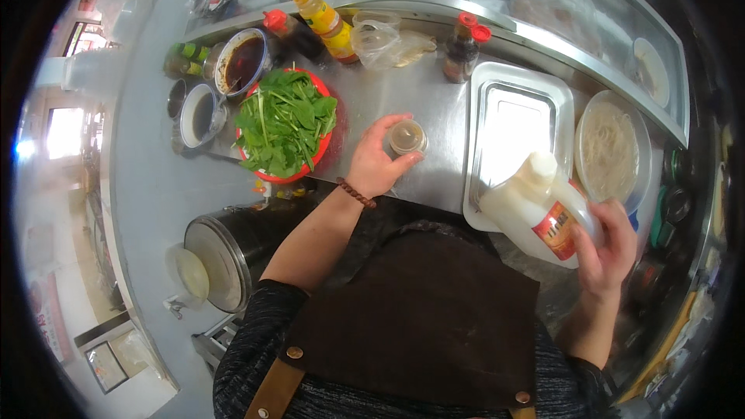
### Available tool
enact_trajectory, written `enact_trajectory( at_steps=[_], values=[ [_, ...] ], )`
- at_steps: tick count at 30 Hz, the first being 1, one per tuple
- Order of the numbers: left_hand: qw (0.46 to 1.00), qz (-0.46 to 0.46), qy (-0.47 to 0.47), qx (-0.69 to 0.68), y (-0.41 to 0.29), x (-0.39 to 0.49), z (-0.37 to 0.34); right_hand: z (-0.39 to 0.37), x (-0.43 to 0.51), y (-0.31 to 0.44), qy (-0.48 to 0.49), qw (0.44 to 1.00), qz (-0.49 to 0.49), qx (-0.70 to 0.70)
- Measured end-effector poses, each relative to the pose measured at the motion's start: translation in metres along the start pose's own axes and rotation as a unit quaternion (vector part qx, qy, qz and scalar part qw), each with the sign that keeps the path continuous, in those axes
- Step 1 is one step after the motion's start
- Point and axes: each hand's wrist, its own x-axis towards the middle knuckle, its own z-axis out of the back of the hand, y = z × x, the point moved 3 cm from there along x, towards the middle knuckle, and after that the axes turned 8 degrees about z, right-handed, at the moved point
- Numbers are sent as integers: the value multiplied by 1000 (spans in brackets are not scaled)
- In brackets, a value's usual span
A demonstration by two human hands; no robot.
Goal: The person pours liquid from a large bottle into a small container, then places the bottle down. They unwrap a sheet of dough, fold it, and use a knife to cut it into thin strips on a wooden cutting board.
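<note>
My left hand (378, 157) is wrapped round a small clear jar (406, 138) on the steel counter (430, 177). In my right hand (605, 247) is a large white plastic jug (524, 209) with a red and yellow label, tilted beside and partly over a rectangular metal tray (472, 209). The jug's white cap end points up and away from me. Left of the jar, green leafy vegetables (285, 122) fill a red-rimmed basin (323, 154). A clear bowl of pale noodles (608, 151) stands right of the tray.
Along the back stand two red-capped dark bottles (461, 52), a plastic bag (378, 41), a yellow-labelled bottle (329, 26) and a dark sauce bottle (300, 38). Bowls of dark sauce (243, 64) and pale liquid (199, 116) are at left. A raised steel ledge (430, 3) runs behind; a large metal drum (227, 262) stands lower left.
</note>
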Motion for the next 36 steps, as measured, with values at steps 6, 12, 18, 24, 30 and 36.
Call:
enact_trajectory(
  at_steps=[6, 12, 18, 24, 30, 36],
  values=[
    [994, -110, -22, 19, 5, 3, 3, -21, 3, -3, -47, 998, -21, 30],
    [991, -120, -55, -5, 28, 3, -6, -82, 11, -25, -173, 979, -74, 74],
    [987, -67, -50, -134, 51, 2, -29, -143, 58, -41, -181, 982, -28, 44],
    [992, 67, -9, -107, 65, 5, -43, -182, 97, -40, -97, 992, 47, -71],
    [978, 72, -28, -195, 55, -14, -25, -189, 113, -30, 0, 994, 67, -81],
    [988, 40, -50, -141, 14, -48, 20, -174, 106, 39, -55, 958, 274, -60]
  ],
)
